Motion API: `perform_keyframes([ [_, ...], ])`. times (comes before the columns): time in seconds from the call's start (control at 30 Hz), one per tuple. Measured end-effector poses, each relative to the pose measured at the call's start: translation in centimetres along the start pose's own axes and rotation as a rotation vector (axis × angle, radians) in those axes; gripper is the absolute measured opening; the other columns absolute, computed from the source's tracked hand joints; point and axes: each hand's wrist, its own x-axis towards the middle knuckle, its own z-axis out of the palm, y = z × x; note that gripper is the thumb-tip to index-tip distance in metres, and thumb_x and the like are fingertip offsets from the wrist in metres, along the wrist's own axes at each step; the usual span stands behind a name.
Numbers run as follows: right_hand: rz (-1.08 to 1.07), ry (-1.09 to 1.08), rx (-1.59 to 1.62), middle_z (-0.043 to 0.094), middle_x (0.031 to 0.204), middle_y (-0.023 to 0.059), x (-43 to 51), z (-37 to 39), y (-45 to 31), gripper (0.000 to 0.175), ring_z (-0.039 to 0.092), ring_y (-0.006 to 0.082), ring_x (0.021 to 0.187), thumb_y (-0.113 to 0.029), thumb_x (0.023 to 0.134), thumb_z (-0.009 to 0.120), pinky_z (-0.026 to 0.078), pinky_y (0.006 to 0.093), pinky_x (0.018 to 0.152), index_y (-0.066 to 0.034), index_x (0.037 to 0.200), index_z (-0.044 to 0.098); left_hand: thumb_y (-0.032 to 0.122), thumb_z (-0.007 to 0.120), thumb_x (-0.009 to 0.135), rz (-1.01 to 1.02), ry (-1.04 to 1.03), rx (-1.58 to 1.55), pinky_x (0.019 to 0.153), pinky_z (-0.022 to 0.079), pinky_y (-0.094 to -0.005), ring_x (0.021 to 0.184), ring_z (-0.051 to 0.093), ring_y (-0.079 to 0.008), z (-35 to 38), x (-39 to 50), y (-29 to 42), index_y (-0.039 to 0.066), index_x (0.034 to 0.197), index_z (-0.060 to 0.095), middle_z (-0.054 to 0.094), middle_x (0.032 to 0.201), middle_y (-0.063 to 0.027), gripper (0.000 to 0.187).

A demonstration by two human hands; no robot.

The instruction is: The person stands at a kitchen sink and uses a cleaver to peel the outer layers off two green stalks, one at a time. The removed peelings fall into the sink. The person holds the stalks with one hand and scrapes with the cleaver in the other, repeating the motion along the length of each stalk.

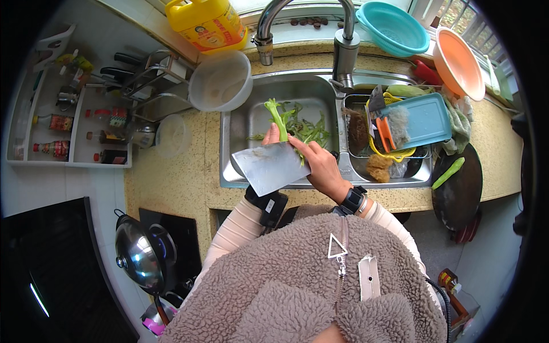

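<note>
Over the left basin of a steel double sink (pixel 238 128), my right hand (pixel 324 167) grips a broad cleaver (pixel 272 167), its handle mostly hidden by the fingers. My left hand (pixel 271 135), largely behind the blade, holds a green vegetable stalk (pixel 279 120) upright. The blade's upper edge lies against the stalk's lower part. Leafy green trimmings (pixel 311 130) lie in the basin beneath and beside my hands. A peeled green stalk piece (pixel 448 173) rests on a dark round board (pixel 459 193) at the right of the counter.
A chrome faucet (pixel 346 51) arches over the sink. The right basin holds a rack, a yellow basket (pixel 401 156), a blue tray (pixel 424 120) and scrubbers (pixel 378 168). A clear plastic bowl (pixel 221 81) stands left. A lidded wok (pixel 139 253) sits on the stove at lower left.
</note>
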Motion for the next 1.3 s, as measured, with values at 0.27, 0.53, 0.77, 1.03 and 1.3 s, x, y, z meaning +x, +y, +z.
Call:
perform_keyframes([
  [0.27,0.034,0.097,-0.035,0.054,0.084,0.0121,0.6,0.1,1.0,0.069,0.06,0.0346,0.071,0.005,0.078,0.057,0.05,0.0437,0.065,-0.0233,0.14,0.049,0.036,0.047,0.103,0.047,-0.046,-0.045,0.059,0.045,-0.0267,0.068,0.054,-0.0134,-0.2,0.1,-3.4,0.008,0.111,0.054,0.058,0.087,-0.0046,0.03],
  [0.53,0.211,0.325,0.293,0.065,0.105,0.0186,2.9,-1.9,3.3,0.043,0.063,0.0408,0.095,0.002,0.083,0.057,0.052,0.0449,0.079,-0.0093,0.125,0.056,0.04,0.046,0.103,-0.337,-0.006,-0.235,0.047,0.042,-0.0256,0.061,0.052,-0.0148,0.1,-0.3,-2.0,0.011,0.109,0.051,0.054,0.082,-0.0046,0.03],
  [0.77,-0.019,0.056,0.027,0.058,0.087,0.0133,0.1,-0.2,1.0,0.066,0.061,0.037,0.076,0.008,0.075,0.056,0.051,0.0451,0.067,-0.0177,0.136,0.051,0.029,0.048,0.103,0.029,-0.139,0.015,0.086,0.049,-0.0251,0.105,0.06,-0.0132,-2.0,0.3,-2.9,0.007,0.137,0.044,0.061,0.117,-0.0056,0.041],
  [1.03,0.065,0.076,-0.039,0.055,0.085,0.0122,0.6,0.1,1.3,0.07,0.06,0.0351,0.073,0.005,0.077,0.058,0.051,0.0428,0.066,-0.0222,0.141,0.05,0.034,0.056,0.098,0.025,-0.016,0.005,0.065,0.047,-0.0265,0.081,0.058,-0.0121,-1.2,0.0,-4.6,0.01,0.118,0.053,0.06,0.098,0.0003,0.032],
  [1.3,0.323,0.263,0.397,0.066,0.093,0.016,2.5,-1.6,4.7,0.046,0.064,0.0324,0.082,-0.001,0.088,0.059,0.051,0.0373,0.071,-0.0142,0.131,0.056,0.035,0.047,0.103,-0.386,-0.236,-0.384,0.047,0.038,-0.0251,0.055,0.05,-0.0151,0.5,-0.9,0.2,0.015,0.108,0.052,0.054,0.081,-0.0056,0.022],
])
